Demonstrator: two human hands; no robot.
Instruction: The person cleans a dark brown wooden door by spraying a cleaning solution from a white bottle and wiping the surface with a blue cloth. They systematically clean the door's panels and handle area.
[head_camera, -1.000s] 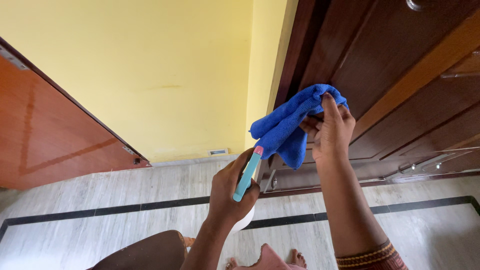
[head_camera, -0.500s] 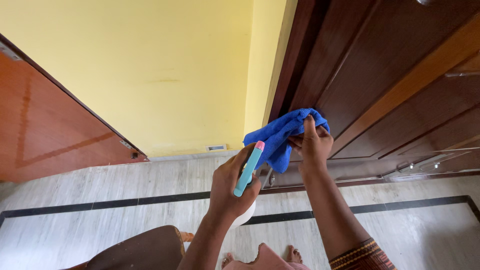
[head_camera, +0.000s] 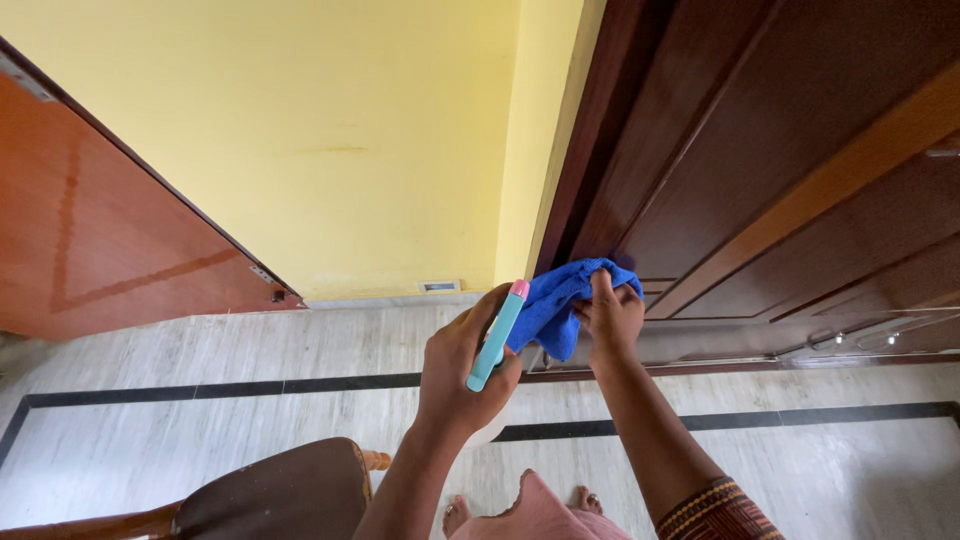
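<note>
My right hand (head_camera: 612, 318) has slid lower down the dark wooden door (head_camera: 760, 170) — it presses the blue cloth (head_camera: 560, 300) flat near the bottom, fingers bunched tight on it. My left hand (head_camera: 462, 365) is wrapped around the teal spray bottle (head_camera: 497, 335) — pink tip up, just beside the cloth.

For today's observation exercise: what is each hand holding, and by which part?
Left hand grips the spray bottle around its neck. Right hand clutches the bunched blue cloth against the door.

Crumpled blue cloth (head_camera: 560, 300) against dark wooden door; teal, pink-tipped spray bottle (head_camera: 497, 336) tilted beside it
</note>
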